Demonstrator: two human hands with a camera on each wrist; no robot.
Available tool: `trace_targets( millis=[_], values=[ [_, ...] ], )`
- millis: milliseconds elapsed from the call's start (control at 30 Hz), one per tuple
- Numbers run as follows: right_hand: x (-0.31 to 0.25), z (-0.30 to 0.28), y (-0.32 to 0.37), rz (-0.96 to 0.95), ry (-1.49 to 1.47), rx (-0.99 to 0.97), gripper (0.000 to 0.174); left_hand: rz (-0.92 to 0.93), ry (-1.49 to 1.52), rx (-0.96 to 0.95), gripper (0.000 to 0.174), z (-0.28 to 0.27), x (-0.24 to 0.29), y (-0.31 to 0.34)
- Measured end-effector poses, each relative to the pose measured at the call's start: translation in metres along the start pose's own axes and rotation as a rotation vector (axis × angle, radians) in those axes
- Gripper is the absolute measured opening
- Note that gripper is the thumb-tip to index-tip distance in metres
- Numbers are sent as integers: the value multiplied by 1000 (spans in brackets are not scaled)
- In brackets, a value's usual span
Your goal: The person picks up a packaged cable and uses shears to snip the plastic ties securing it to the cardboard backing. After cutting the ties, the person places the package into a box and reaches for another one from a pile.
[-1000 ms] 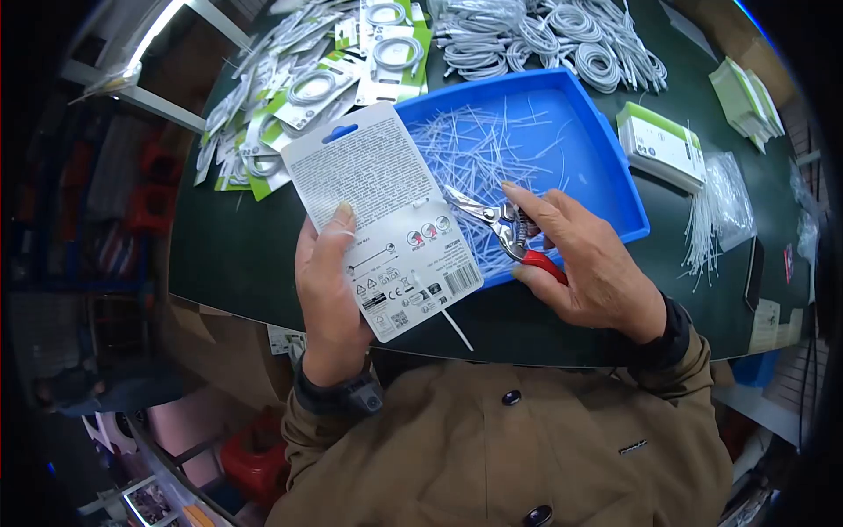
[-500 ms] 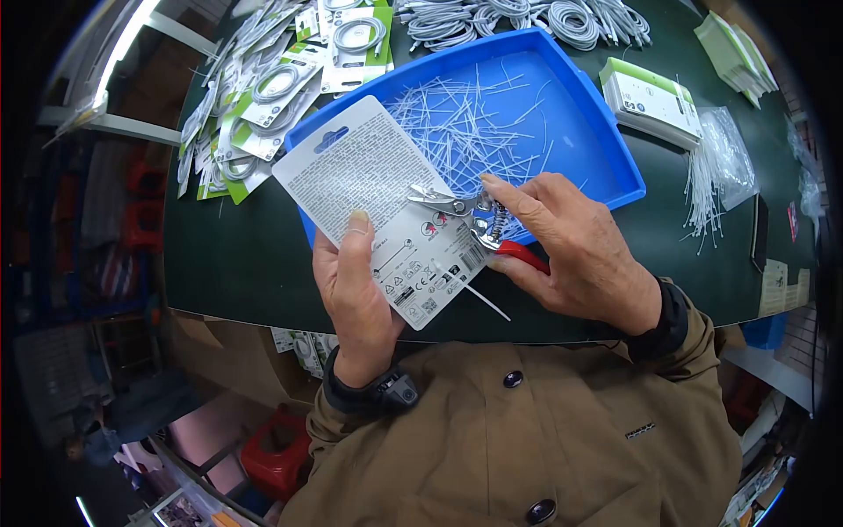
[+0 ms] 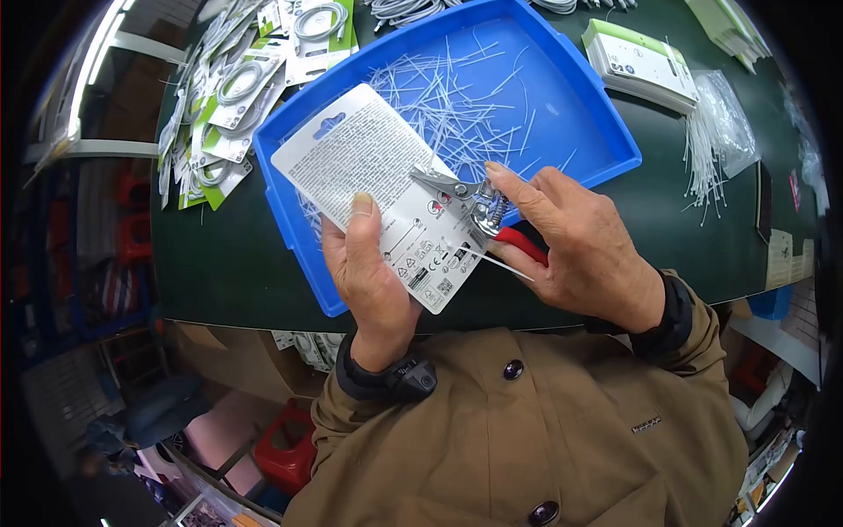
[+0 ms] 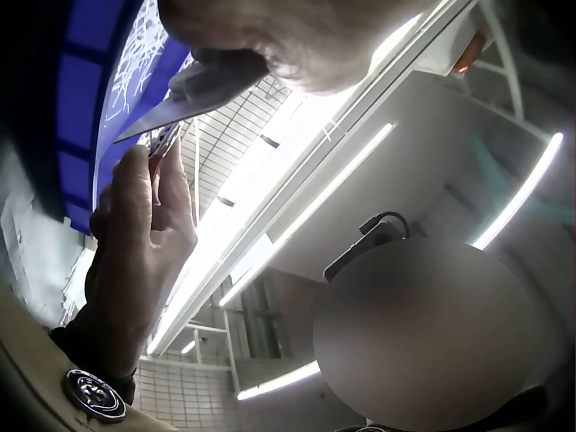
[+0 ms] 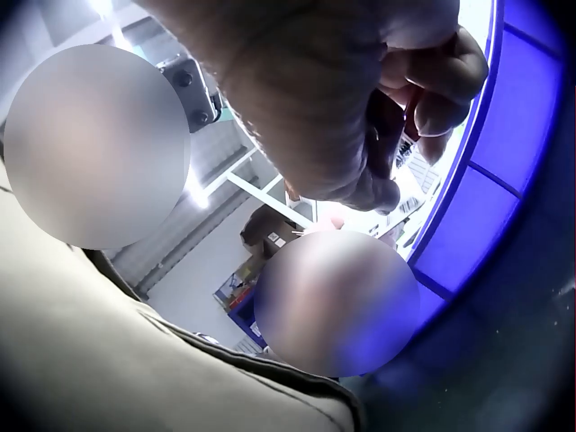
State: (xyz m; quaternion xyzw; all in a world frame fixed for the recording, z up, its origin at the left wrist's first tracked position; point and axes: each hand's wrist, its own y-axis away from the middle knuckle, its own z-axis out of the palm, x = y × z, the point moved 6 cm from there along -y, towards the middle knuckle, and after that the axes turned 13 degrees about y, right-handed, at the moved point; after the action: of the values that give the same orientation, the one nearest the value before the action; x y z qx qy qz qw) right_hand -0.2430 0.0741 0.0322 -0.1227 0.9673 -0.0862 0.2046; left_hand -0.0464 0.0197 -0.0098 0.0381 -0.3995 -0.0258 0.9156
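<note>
In the head view the left hand [image 3: 373, 281] holds a printed card [image 3: 351, 167], back side up, its thumb on the printed face. The right hand [image 3: 588, 246] grips red-handled cutters [image 3: 518, 246], their metal jaws lying over the card's right part. A thin white tie [image 3: 500, 262] sticks out from the card's lower right toward the right hand. Behind the card is a blue tray [image 3: 571, 97] with many loose white strips [image 3: 457, 105]. The right wrist view shows the right hand [image 5: 333, 99] curled round the red handles, the jaws hidden.
Carded cables [image 3: 237, 97] are heaped at the back left. A stack of cards [image 3: 641, 70], a bundle of white ties [image 3: 702, 167] and a clear plastic bag [image 3: 727, 127] lie right of the tray. A dark flat object [image 3: 763, 202] is at the right edge.
The cutters have moved from the card's right edge onto its printed face. The card has tilted further and its tie now points more to the right. Table items appear higher and further left.
</note>
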Motion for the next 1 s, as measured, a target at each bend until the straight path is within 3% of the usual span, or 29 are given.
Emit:
trace_targets(
  millis=[233, 300, 633, 800, 1000],
  values=[
    [1, 9, 8, -70, -268, -113, 71, -77, -85, 9, 55, 1, -15, -5],
    [0, 7, 6, -75, -229, -96, 72, -79, -155, -8, 59, 1, -16, -6],
    [-6, 5, 6, -126, -58, -26, 74, -53, -161, -78, 54, 12, -17, -4],
    [-1, 11, 7, -94, -143, -35, 71, -30, -168, -80, 57, 15, -15, -8],
    [11, 3, 11, -56, -212, -37, 77, 30, -46, 38, 58, -6, 12, -20]
  ],
)
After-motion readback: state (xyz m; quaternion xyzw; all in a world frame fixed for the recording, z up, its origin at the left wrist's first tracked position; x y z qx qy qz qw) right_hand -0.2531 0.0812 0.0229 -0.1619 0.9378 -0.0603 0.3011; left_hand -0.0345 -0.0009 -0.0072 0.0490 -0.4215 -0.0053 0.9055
